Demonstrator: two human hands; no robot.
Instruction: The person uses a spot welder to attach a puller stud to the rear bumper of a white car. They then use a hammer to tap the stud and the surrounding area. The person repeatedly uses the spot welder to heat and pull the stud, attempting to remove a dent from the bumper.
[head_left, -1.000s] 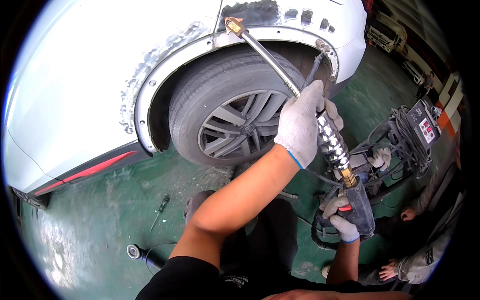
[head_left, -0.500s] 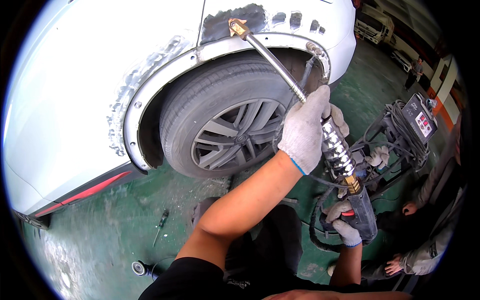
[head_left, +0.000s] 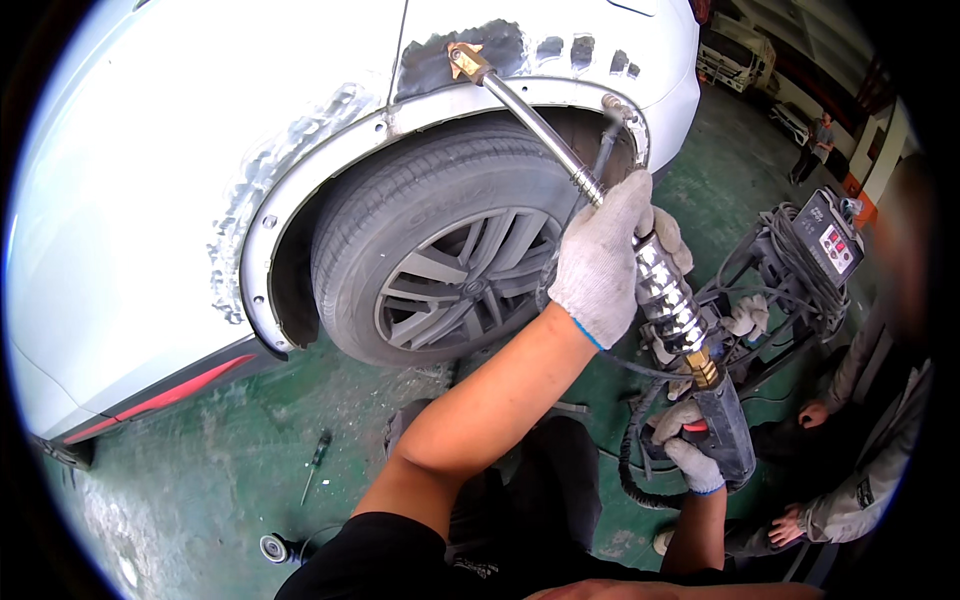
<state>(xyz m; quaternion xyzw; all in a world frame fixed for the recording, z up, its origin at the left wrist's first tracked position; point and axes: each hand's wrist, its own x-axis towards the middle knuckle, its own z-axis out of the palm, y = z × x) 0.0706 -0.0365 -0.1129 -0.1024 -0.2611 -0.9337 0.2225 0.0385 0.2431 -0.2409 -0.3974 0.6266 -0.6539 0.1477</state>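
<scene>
A long dent-pulling tool (head_left: 600, 210) runs slantwise from the car's rear wheel arch down to the person's lap. Its brass-coloured tip (head_left: 462, 58) sits against a patch of bare, ground-down metal (head_left: 480, 50) on the white body panel (head_left: 200, 150), just above the arch's upper edge. From the tip a smooth, slim steel rod leads to a thicker chrome weight with ribbed, shiny rings, then to a brass collar and a dark pistol-shaped handle.

The left hand (head_left: 600, 260), in a grey knitted glove with a blue cuff edge, is wrapped tight around the upper end of the ribbed weight. The right hand (head_left: 690, 450), gloved the same way, is closed around the dark handle beside a red trigger.

Behind the rod stands the black, treaded tyre (head_left: 420, 220) on a spoked grey alloy wheel. To the right a boxy welding unit (head_left: 825, 240) sits among coiled black cables on the green floor (head_left: 200, 470). A small screwdriver (head_left: 315, 460) lies on that floor near the lower left.
</scene>
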